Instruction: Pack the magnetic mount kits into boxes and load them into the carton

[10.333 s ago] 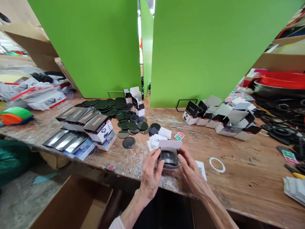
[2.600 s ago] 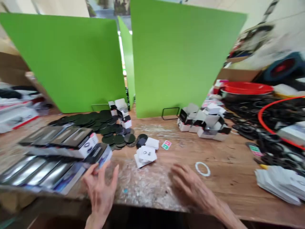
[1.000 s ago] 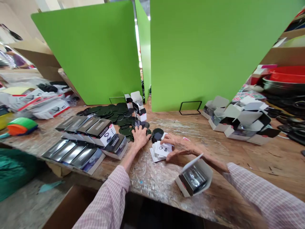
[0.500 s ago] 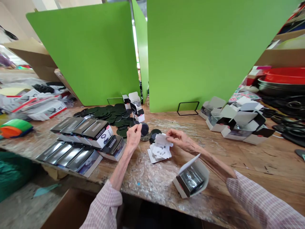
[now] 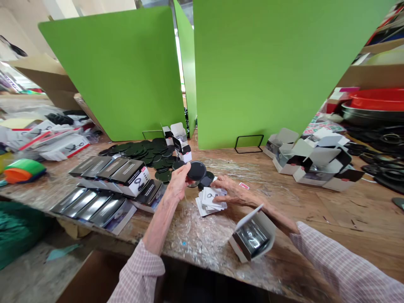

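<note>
My left hand point(image 5: 179, 182) pinches a black round disc point(image 5: 197, 171) at its left edge, raised over the middle of the table. Just to the right, my right hand point(image 5: 232, 191) reaches over a small stack of white printed leaflets point(image 5: 211, 202); its fingers are bent at the stack's top edge, and whether they grip a sheet is not clear. Dark discs point(image 5: 205, 181) lie behind the stack, and a small red and white card point(image 5: 244, 185) lies beyond my right hand. Nearer the front edge, an open box point(image 5: 252, 237) holds a black item in clear wrap.
Closed black and white boxes point(image 5: 107, 189) stand in rows at the left, with many black discs point(image 5: 142, 149) behind them. Open white boxes point(image 5: 312, 160) cluster at the right. Green panels point(image 5: 271, 75) and a wire stand point(image 5: 249, 144) are at the back.
The disc at my left hand is now lifted and turned nearer the camera. My right hand has moved down over the leaflets; the lifted white sheet no longer shows, and a red and white card has appeared.
</note>
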Demonstrator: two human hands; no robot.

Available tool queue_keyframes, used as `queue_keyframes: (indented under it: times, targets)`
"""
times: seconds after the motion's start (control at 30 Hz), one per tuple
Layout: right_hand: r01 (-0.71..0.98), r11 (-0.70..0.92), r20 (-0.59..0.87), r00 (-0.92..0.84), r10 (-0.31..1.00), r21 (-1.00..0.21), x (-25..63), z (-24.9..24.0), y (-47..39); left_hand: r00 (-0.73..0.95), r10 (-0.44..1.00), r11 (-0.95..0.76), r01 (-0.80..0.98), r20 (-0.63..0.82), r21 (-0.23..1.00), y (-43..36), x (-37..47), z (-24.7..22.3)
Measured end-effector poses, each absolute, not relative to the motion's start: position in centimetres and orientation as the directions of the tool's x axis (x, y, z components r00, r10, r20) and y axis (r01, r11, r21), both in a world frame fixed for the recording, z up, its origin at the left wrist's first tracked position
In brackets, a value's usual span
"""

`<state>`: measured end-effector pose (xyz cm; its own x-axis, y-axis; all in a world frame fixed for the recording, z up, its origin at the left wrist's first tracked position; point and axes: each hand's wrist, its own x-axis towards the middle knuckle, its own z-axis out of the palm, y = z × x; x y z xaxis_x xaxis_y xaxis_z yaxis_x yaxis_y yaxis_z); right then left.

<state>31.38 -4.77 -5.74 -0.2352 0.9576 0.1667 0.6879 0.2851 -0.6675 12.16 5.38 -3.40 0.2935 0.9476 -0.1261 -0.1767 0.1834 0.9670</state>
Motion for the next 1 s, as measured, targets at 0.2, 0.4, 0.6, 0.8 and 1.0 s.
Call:
queue_keyframes:
  times: [0.2,0.4,0.6,0.8,1.0]
  targets:
    - [0.684,0.257,0.174,-0.189,0.966,-0.683,31.1,-7.3,-3.0,0.328,0.931,0.242,-0.223,-0.161,0.944,5.0,11.9,-3.6]
    - [0.466,0.163,0.141,-0.081,0.987,-0.87,31.9,-7.0,-3.6,0.356,0.917,0.284,-0.263,-0.181,0.922,4.9,11.9,-4.1]
    - [0.043,0.038,0.043,0.12,0.992,-0.998,31.7,-5.4,-3.9,0.353,0.914,0.299,-0.254,-0.2,0.92,4.1,13.7,-4.9]
    - [-0.152,0.05,0.036,0.093,0.995,-0.987,30.6,-3.8,-4.6,0.348,0.92,0.277,-0.242,-0.183,0.93,3.0,16.2,-4.3]
    - [-0.071,0.139,0.11,0.313,0.943,-0.988,32.5,-1.9,-7.4,0.532,0.845,0.033,-0.135,0.044,0.99,-5.1,14.1,-4.8]
